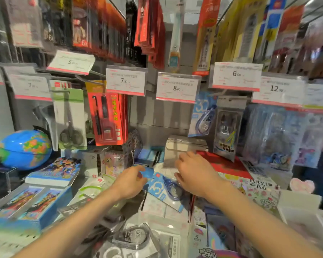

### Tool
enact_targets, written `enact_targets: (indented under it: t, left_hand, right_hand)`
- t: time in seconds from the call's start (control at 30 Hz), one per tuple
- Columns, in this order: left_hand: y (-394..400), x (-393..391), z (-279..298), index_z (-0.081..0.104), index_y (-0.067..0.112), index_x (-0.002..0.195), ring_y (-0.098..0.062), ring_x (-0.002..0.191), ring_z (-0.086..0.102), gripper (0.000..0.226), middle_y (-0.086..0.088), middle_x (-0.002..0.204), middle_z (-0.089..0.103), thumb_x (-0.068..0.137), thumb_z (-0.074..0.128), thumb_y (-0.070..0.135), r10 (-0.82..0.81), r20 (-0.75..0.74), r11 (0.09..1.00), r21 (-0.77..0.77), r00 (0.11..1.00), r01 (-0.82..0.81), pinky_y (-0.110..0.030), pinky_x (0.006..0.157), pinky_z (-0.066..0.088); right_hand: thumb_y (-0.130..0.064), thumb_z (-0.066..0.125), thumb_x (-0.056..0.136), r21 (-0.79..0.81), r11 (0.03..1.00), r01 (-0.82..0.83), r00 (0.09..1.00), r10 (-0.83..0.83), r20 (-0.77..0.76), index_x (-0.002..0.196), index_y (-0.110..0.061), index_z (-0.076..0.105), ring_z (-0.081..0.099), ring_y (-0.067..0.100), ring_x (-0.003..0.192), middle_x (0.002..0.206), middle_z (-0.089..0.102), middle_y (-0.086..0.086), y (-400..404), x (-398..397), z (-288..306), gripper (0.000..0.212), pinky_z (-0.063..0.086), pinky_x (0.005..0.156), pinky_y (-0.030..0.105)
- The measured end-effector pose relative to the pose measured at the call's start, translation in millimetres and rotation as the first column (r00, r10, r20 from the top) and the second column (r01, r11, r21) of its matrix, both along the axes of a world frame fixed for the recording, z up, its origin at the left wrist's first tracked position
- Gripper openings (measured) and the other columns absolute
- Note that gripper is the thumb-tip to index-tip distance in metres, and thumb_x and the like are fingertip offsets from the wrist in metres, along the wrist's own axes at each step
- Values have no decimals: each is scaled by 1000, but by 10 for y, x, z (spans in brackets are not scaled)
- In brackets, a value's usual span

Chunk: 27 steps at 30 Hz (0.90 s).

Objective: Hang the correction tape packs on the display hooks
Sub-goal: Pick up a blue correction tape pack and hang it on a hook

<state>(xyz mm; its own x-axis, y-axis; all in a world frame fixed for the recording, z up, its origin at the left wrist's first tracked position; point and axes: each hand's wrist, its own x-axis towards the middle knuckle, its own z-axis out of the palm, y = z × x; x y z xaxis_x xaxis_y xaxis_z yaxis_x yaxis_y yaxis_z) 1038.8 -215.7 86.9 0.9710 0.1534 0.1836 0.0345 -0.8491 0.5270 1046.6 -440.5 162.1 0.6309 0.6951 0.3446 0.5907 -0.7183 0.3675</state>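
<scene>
Reaching low over the cluttered shelf, both hands meet at a blue pack of correction tape lying flat on the boxes below the hooks. The left hand pinches the pack's upper left corner, fingers curled narrow around the card edge, which looks like the start of a lift. The right hand hovers over the pack's right side with fingers spread and bent. Motion blur hides whether it touches the pack or the white paper just behind it, so I cannot tell if it grips anything.

Taking the pack by the corner leaves its top edge free, and that is probably where the hang hole sits. Up and to the right of the grip, a matching blue pack already hangs on a hook beside the 8.00 tag; that is likely where this one belongs. Straight above the grip, the panel under the tag shows no stock.

Nearer the person than the grip, more packs lie loose and unhung, so I judge the job is at an early stage.
</scene>
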Motion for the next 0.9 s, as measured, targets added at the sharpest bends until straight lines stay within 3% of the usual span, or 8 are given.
enact_targets:
  t: [0.07, 0.17, 0.27, 0.43, 0.63, 0.7, 0.77, 0.9]
  left_hand:
    - [5, 58, -113, 55, 19, 139, -22, 115, 64, 44, 1, 119, 71, 97, 55, 34, 3, -37, 999, 32, 999, -2, -32, 96, 48]
    - [-23, 107, -184, 60, 19, 133, -26, 122, 61, 39, -4, 129, 68, 97, 54, 33, -12, -112, 998, 66, 994, 19, -35, 99, 49]
    - [-17, 157, -237, 67, 19, 113, -27, 113, 64, 26, -5, 123, 70, 96, 54, 33, -22, -127, 996, 77, 992, 32, -37, 93, 52]
    - [-7, 163, -252, 67, 19, 125, -21, 111, 65, 33, 1, 124, 70, 97, 56, 33, -33, -95, 999, 27, 995, 36, -33, 90, 51]
    - [74, 25, -141, 72, 15, 103, -23, 87, 69, 17, -4, 90, 75, 97, 58, 22, 0, 11, 978, -209, 1000, 2, -33, 74, 51]
    - [129, -64, -12, 68, 21, 103, -8, 70, 67, 13, 4, 83, 72, 98, 57, 16, 15, 96, 945, -326, 995, 17, -18, 62, 49]
    - [186, -157, 133, 68, 13, 107, 0, 61, 68, 16, 6, 81, 71, 100, 55, 8, 25, 154, 879, -474, 988, 52, -10, 58, 50]
    - [290, -300, 418, 67, 3, 115, -7, 53, 65, 20, -6, 86, 73, 100, 54, 2, 85, 260, 783, -614, 962, 97, -21, 55, 57]
  right_hand:
    - [-21, 54, 95, -160, 985, 70, 991, -87, -99, 123, -6, 63, 53, 36, 121, 127, 59, 16, 235, 49, -82, 32, 46, 92, 42]
    - [-17, 53, 97, -314, 937, 152, 941, -234, -244, 127, -7, 61, 57, 37, 121, 131, 59, 17, 438, 152, -190, 32, 48, 88, 41]
    - [-20, 57, 94, -333, 923, 193, 861, -322, -394, 126, -7, 57, 60, 37, 113, 127, 60, 18, 502, 221, -254, 34, 49, 83, 39]
    - [-25, 60, 93, -327, 923, 204, 774, -357, -523, 122, -6, 55, 61, 35, 97, 114, 59, 17, 472, 205, -260, 35, 44, 70, 36]
    - [-27, 58, 92, -126, 973, 195, 819, -232, -524, 127, -6, 48, 56, 37, 115, 128, 52, 18, 430, 157, -236, 41, 39, 78, 35]
    - [-29, 61, 89, -40, 983, 178, 841, -173, -513, 129, -7, 47, 55, 37, 116, 129, 53, 17, 448, 139, -184, 48, 44, 84, 36]
    - [-33, 64, 86, 40, 986, 164, 867, -125, -482, 134, -9, 46, 54, 35, 118, 131, 52, 15, 478, 111, -133, 57, 46, 91, 38]
    - [-43, 62, 84, 209, 970, 120, 938, -42, -345, 141, -13, 41, 48, 30, 121, 128, 49, 9, 530, -16, -24, 67, 44, 97, 40]
